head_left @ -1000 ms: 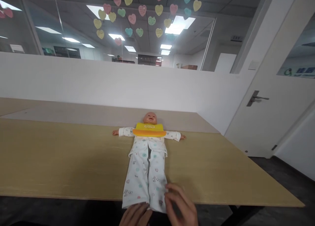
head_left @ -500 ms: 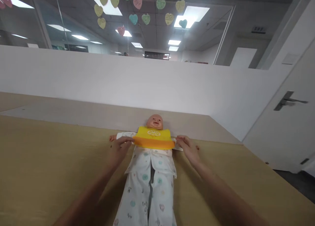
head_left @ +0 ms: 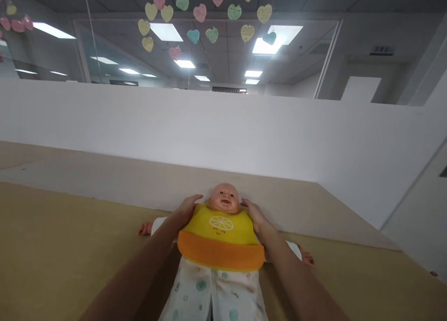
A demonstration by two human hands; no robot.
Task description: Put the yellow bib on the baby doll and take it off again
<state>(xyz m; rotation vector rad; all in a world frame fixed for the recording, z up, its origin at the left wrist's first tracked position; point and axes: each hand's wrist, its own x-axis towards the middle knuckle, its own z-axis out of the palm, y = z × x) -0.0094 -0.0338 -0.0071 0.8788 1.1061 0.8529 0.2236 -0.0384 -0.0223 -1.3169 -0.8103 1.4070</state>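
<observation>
Doll, single, one bib, two flanking hands

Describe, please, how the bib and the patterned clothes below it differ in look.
The bib is yellow with an orange lower section, while the clothes are mainly white. The bib carries one large citrus-slice drawing; the clothes have small scattered prints. Both are on the doll.

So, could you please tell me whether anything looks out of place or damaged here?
Nothing stands out: the doll lies on its back with arms spread, and the yellow bib sits roughly centred on its chest. I see no damage, though the left hand and right hand may hide parts of the bib's upper edges.
</observation>
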